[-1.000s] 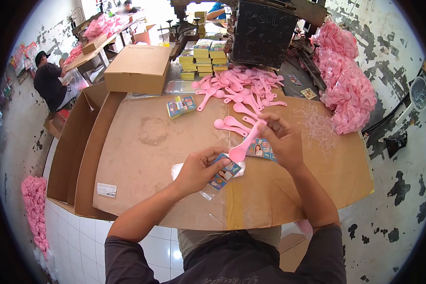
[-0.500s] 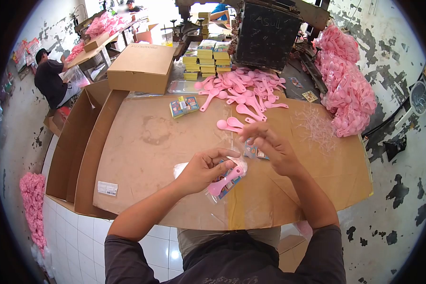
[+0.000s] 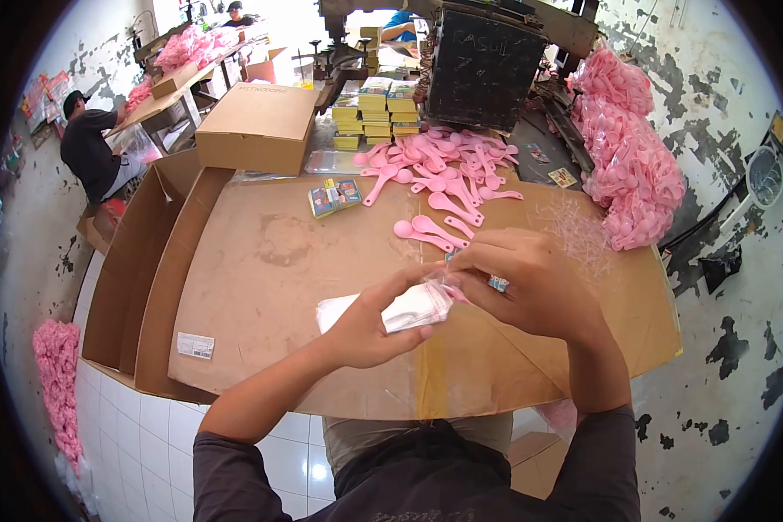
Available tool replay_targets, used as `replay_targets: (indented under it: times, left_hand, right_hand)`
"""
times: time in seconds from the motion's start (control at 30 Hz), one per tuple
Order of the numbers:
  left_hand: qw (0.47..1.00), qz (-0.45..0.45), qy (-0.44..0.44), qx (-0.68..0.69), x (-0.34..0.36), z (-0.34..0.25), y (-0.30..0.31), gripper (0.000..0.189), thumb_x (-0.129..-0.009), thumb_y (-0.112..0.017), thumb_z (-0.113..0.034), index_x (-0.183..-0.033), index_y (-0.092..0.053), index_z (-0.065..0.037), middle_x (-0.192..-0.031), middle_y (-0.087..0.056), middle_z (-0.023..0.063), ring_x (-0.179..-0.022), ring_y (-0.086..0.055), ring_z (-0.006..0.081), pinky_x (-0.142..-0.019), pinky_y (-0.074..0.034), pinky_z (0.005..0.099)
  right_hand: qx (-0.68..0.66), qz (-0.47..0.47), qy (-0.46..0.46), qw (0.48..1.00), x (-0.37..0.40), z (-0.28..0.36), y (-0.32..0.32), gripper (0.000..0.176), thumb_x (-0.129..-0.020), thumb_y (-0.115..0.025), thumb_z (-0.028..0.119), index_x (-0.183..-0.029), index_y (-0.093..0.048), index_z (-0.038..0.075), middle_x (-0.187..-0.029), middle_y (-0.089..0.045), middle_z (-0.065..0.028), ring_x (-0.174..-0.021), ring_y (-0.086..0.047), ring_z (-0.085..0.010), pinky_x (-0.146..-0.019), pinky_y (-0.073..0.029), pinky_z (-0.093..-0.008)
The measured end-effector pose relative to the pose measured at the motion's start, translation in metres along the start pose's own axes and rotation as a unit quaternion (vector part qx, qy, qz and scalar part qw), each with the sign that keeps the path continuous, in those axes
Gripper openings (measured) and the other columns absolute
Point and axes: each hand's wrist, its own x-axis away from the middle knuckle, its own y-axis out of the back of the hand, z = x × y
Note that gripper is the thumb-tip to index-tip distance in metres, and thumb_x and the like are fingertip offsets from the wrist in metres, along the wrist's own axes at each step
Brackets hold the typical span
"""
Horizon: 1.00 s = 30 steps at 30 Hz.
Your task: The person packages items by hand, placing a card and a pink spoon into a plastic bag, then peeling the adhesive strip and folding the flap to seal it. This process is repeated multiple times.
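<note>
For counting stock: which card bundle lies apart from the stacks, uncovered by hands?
The banded bundle left of the spoons; other bundles are stacked behind, and the right hand partly hides cards.

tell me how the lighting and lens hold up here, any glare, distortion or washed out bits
Head view: strong wide-angle bend, dark rounded borders, the near edge of the brown flat cardboard sheet bowing outward; head view: background left of the boxy black metal-looking casing partly washed out to white; head view: a bright glare spot on the square, glossy white floor tiles.
</note>
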Motion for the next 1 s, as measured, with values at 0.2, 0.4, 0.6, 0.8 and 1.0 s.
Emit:
replay_targets:
  times: [0.2,0.4,0.6,0.8,1.0]
  left_hand:
    - [0.996,-0.084,0.013,0.016,-0.004,-0.005,-0.01,0.039,-0.101,-0.066,-0.011,-0.138,-0.057,0.0,-0.127,-0.07,0.0132,-0.116,-0.069,0.0198,-0.093,-0.056,0.0319]
    - [0.984,-0.127,0.087,0.085,-0.004,-0.004,-0.008,0.034,-0.101,-0.066,-0.01,-0.134,-0.061,0.001,-0.101,-0.078,0.0106,-0.087,-0.074,0.0109,-0.076,-0.059,0.025]
    - [0.986,-0.151,0.065,0.014,-0.001,-0.009,-0.013,0.043,-0.099,-0.067,-0.004,-0.14,-0.056,0.004,-0.097,-0.077,0.0111,-0.081,-0.07,0.0065,-0.068,-0.057,0.022]
    - [0.984,-0.123,0.058,-0.119,0.002,-0.007,-0.014,0.052,-0.095,-0.07,-0.004,-0.144,-0.052,0.006,-0.097,-0.077,0.0121,-0.083,-0.074,0.0127,-0.068,-0.06,0.0251]
    - [0.984,-0.084,0.077,-0.137,0.0,-0.013,-0.014,0.05,-0.096,-0.068,-0.003,-0.143,-0.054,0.003,-0.103,-0.077,0.014,-0.088,-0.076,0.0169,-0.074,-0.062,0.0283]
  right_hand:
    - [-0.069,0.0,-0.099,0.993,0.002,0.008,-0.005,0.008,-0.091,-0.073,0.009,-0.095,-0.071,0.002,-0.076,-0.066,-0.0097,-0.067,-0.064,-0.0236,-0.064,-0.05,-0.0345]
    - [-0.006,-0.145,-0.031,0.989,0.005,-0.011,-0.036,0.014,-0.089,-0.075,0.008,-0.101,-0.069,0.003,-0.095,-0.068,-0.0109,-0.081,-0.066,-0.0265,-0.069,-0.051,-0.036]
    - [0.204,-0.14,0.086,0.965,0.004,-0.001,-0.05,0.023,-0.079,-0.076,0.011,-0.1,-0.066,0.004,-0.108,-0.063,-0.0081,-0.106,-0.063,-0.0263,-0.089,-0.048,-0.041]
    - [0.287,-0.104,0.086,0.948,0.006,-0.007,-0.066,0.024,-0.079,-0.074,0.013,-0.1,-0.068,0.003,-0.105,-0.064,-0.0065,-0.106,-0.064,-0.0248,-0.091,-0.046,-0.0386]
    - [0.255,-0.147,0.017,0.955,0.002,-0.025,-0.066,0.011,-0.083,-0.067,0.01,-0.091,-0.061,0.005,-0.093,-0.059,-0.0089,-0.091,-0.06,-0.0251,-0.083,-0.046,-0.0392]
